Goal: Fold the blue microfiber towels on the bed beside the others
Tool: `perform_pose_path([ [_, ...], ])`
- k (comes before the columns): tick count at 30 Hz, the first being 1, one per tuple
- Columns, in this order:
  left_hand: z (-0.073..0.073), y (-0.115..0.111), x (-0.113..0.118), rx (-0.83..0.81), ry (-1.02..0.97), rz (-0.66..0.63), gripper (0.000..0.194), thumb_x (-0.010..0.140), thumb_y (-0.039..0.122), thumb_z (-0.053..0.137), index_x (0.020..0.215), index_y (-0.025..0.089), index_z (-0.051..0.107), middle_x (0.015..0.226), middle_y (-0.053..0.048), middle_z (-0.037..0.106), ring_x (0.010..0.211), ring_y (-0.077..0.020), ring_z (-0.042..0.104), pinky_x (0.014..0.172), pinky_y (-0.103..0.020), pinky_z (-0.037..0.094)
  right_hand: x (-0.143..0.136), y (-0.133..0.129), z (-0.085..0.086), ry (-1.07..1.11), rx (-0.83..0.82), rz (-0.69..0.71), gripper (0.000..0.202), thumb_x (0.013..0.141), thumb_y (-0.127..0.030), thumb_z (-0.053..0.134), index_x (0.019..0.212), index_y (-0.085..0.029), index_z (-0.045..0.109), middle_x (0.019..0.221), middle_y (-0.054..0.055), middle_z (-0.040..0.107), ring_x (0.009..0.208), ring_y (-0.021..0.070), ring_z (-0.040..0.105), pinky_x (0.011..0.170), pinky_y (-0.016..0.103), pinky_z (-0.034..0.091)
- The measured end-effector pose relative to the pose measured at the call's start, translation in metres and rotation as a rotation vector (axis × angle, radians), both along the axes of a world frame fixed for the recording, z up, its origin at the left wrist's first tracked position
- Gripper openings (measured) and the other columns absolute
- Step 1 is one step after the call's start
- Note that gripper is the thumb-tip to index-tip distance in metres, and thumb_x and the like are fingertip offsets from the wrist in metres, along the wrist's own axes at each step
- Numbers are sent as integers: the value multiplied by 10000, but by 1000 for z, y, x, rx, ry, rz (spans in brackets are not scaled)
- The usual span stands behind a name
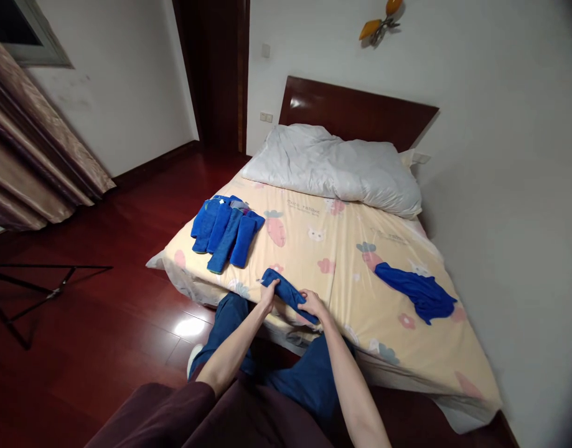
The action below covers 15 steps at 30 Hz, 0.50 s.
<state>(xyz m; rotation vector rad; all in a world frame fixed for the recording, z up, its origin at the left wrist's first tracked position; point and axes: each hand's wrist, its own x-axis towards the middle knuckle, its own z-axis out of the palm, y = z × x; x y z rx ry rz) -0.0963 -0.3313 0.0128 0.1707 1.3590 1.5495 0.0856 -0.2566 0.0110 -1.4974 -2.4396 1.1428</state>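
A narrow folded blue cloth [288,292] lies slantwise at the bed's near edge, between my two hands. My left hand [269,294] grips its left part, thumb on top. My right hand [310,302] holds it nearer its right end. Several folded blue cloths [241,239] lie overlapping in a pile to the left on the bed, with a small grey and purple patch among them. A crumpled blue cloth [419,291] lies loosely spread on the right side of the bed.
The bed [342,249] has a yellow patterned sheet, a white quilt [332,162] and a dark headboard [355,112]. A black tripod leg [38,292] stands on the red floor at the left, below a curtain [28,137]. White walls are behind and at the right.
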Motion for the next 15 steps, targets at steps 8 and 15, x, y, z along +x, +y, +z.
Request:
perform_pose_path([
  [8,68,23,-22,198,262,-298,277,673,216,786,929,150,702,1029,-97,749,1084,-261,656,1065,-403,473,-14,-10,23,45,-35,-51,132,626,-133,738,689,-156,624,623,-15,637,609,137,583,557,222,402],
  [15,142,39,-52,539,303,-849,334,762,414,761,900,111,734,957,-135,763,923,-244,703,936,-408,542,-71,-7,52,381,-68,-219,303,584,-49,756,861,-143,680,773,65,732,710,181,654,621,271,507],
])
